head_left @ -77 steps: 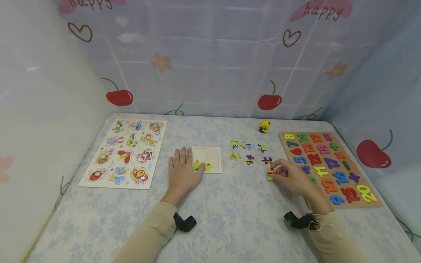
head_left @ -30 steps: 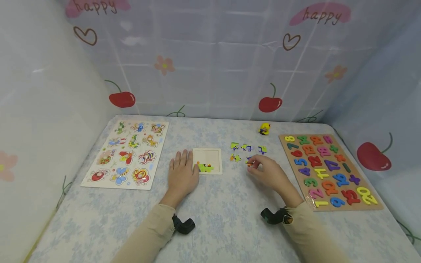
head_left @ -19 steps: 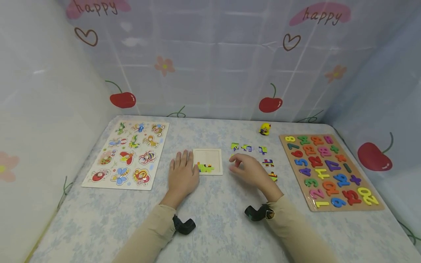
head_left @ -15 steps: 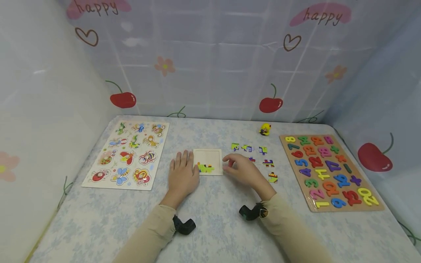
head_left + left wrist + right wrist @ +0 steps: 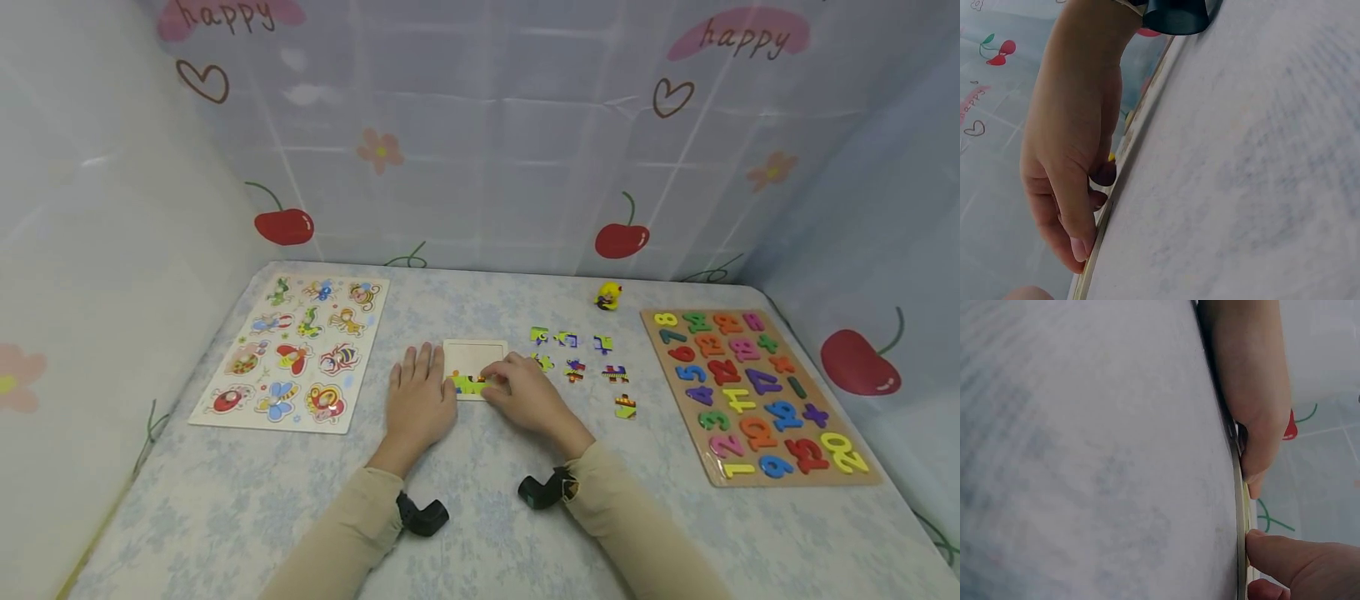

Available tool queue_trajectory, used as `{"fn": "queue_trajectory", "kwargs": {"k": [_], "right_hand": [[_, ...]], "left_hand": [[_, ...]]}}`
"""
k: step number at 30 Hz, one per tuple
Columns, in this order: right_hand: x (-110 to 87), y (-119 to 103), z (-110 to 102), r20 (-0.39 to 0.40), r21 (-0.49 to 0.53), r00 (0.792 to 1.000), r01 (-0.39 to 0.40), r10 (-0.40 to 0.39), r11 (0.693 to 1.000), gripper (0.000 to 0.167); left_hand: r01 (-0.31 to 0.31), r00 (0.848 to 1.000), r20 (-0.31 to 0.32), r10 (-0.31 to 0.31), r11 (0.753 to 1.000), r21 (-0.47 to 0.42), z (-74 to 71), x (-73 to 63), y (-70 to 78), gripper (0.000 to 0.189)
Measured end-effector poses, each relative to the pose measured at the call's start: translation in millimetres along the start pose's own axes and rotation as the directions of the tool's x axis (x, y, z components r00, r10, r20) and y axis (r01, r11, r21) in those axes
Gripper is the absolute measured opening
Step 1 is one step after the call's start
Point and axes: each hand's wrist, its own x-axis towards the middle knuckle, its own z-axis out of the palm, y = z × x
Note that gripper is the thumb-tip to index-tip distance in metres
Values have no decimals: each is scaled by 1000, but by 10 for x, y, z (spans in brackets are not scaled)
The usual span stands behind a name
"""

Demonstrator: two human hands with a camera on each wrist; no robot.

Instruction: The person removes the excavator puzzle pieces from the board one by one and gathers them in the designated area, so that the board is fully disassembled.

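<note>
My left hand (image 5: 422,400) rests flat with straight fingers along the left side of a small wooden puzzle tray (image 5: 476,345), its thumb at the tray's lower left. Joined green jigsaw puzzle pieces (image 5: 467,387) lie along the tray's bottom row. My right hand (image 5: 528,396) reaches over the tray's lower right corner, thumb and index finger pinching at the right end of that row; the fingertips partly hide the puzzle piece there. In the right wrist view, the right fingertips bear down at the tray's edge (image 5: 1241,550), opposite the left thumb (image 5: 1272,553).
Several loose jigsaw pieces (image 5: 574,370) lie spread right of the tray, one (image 5: 626,407) nearer me. A wooden insect board (image 5: 296,358) lies left, a number board (image 5: 757,400) right. A yellow toy figure (image 5: 607,296) stands at the back. Printed curtains surround the table.
My right hand has moved left from the loose pieces at the right to the tray, and its fingers now touch the pieces inside. The left hand stays beside the tray.
</note>
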Motion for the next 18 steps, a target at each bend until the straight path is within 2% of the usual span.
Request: {"fn": "queue_trajectory", "kwargs": {"k": [4, 11, 14, 18], "right_hand": [[3, -6, 16, -20, -1, 1000, 22, -22, 1000, 17], [25, -33, 29, -43, 16, 999, 32, -31, 999, 14], [40, -41, 23, -39, 61, 999, 23, -21, 998, 14], [41, -30, -8, -14, 177, 1000, -12, 14, 984, 13]], "left_hand": [[-4, 1000, -17, 4, 1000, -4, -4, -8, 15, 60], [-4, 1000, -12, 4, 1000, 21, 18, 5, 17, 59], [-4, 1000, -12, 4, 1000, 23, 13, 10, 21, 59], [-1, 1000, -15, 1, 1000, 21, 19, 10, 16, 59]]}}
